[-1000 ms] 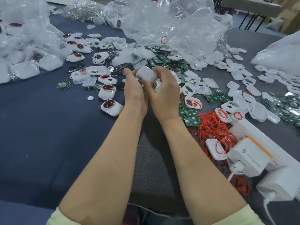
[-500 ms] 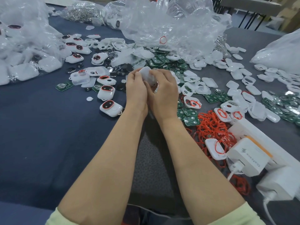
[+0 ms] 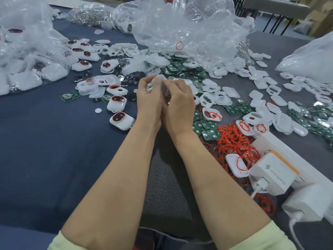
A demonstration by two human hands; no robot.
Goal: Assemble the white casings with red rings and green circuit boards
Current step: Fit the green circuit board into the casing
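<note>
A person's left hand (image 3: 148,100) and right hand (image 3: 179,103), touching above the counter (image 3: 45,141), clamp curled fingers (image 3: 145,83) on a white plastic casing (image 3: 159,77); red rubber rings (image 3: 234,139) lie at four o'clock.

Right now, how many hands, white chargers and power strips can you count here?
Hands: 2, left hand and right hand
White chargers: 2
Power strip: 1
Total: 5
</note>
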